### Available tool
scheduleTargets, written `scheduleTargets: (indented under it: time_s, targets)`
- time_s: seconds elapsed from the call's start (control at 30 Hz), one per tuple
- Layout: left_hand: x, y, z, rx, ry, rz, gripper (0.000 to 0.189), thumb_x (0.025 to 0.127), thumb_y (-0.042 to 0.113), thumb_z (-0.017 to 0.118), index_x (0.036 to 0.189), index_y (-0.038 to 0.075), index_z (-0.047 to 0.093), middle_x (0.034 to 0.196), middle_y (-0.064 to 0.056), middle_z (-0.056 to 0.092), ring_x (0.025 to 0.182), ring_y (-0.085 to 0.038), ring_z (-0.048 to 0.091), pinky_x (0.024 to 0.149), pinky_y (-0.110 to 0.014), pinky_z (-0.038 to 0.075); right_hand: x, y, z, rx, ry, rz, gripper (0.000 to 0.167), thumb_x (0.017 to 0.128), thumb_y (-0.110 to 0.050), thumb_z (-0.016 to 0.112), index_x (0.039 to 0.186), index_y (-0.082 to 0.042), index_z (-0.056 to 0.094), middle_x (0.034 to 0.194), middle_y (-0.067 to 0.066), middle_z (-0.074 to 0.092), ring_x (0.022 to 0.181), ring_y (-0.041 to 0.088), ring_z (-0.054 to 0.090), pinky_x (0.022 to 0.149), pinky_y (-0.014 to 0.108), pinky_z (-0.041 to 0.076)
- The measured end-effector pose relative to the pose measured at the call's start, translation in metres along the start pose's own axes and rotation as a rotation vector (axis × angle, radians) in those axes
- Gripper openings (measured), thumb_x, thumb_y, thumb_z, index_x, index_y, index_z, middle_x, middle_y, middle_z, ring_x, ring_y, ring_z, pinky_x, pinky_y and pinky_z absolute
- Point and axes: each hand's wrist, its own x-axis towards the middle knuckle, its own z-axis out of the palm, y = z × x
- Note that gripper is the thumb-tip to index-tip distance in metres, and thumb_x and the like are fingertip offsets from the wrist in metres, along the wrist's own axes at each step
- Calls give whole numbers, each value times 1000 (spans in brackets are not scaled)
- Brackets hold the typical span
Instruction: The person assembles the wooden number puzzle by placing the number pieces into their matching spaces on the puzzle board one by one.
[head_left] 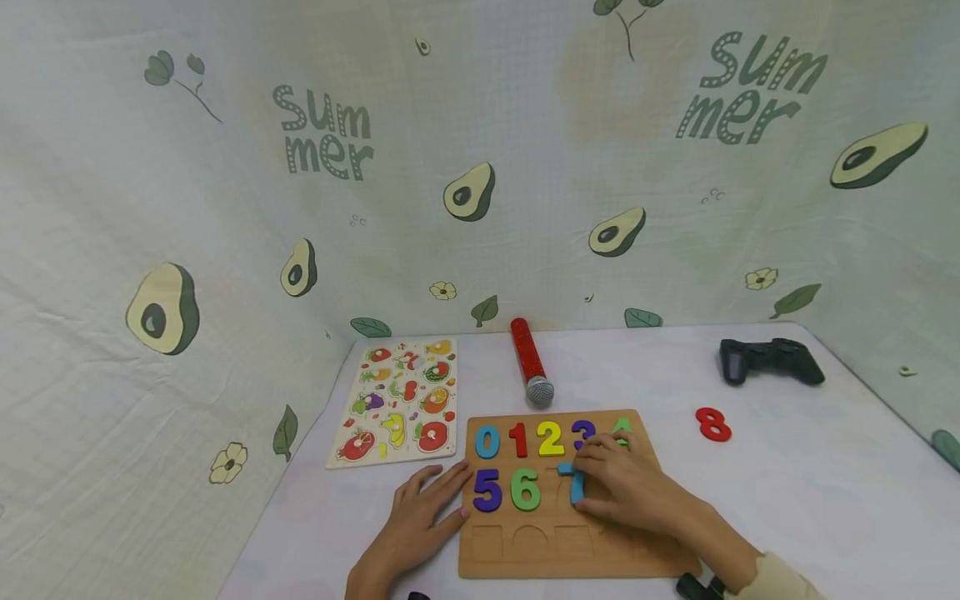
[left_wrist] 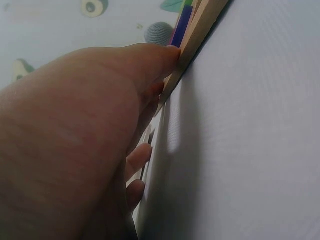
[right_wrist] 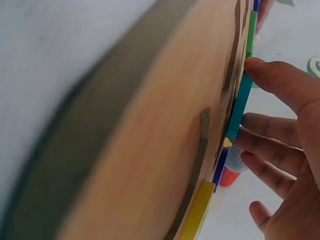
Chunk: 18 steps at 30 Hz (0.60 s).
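A wooden number board (head_left: 532,560) lies on the table with numbers 0, 1, 2, 3, 5 and 6 in its upper rows; a green number (head_left: 622,427) at the top right is partly hidden. My right hand (head_left: 633,487) holds a blue number 7 (head_left: 577,488) over the middle row, thumb at one end and fingers at the other. In the right wrist view, the 7 (right_wrist: 240,102) lies close along the board's face. My left hand (head_left: 420,521) touches the board's left edge with thumb and fingertips, fingers fairly straight.
A red number 8 (head_left: 712,424) lies right of the board. Behind it sits a black game controller (head_left: 771,360). A red microphone (head_left: 528,354) lies beyond the board, and a fruit puzzle board (head_left: 405,404) at the left. A printed cloth (head_left: 525,275) hangs behind the table.
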Motion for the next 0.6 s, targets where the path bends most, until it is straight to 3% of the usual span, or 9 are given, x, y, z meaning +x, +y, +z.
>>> scheduleTargets:
  time_s: [0.23, 0.6]
  targets:
    - [1, 0, 0, 2, 2, 5, 60, 100, 57, 47, 154, 31, 41, 159, 12, 35, 144, -34, 25, 107, -65, 18, 4, -5, 1, -25, -8, -24, 50, 85, -45, 78, 119, -10, 72, 122, 4, 67, 122, 29, 52, 100, 60, 29]
    - [1, 3, -1, 7, -8, -17, 61, 100, 59, 46, 154, 32, 42, 158, 11, 37, 144, -34, 25, 108, -65, 19, 7, -14, 3, -44, -19, -19, 43, 85, -42, 77, 116, -13, 74, 119, -1, 68, 119, 25, 54, 98, 57, 32]
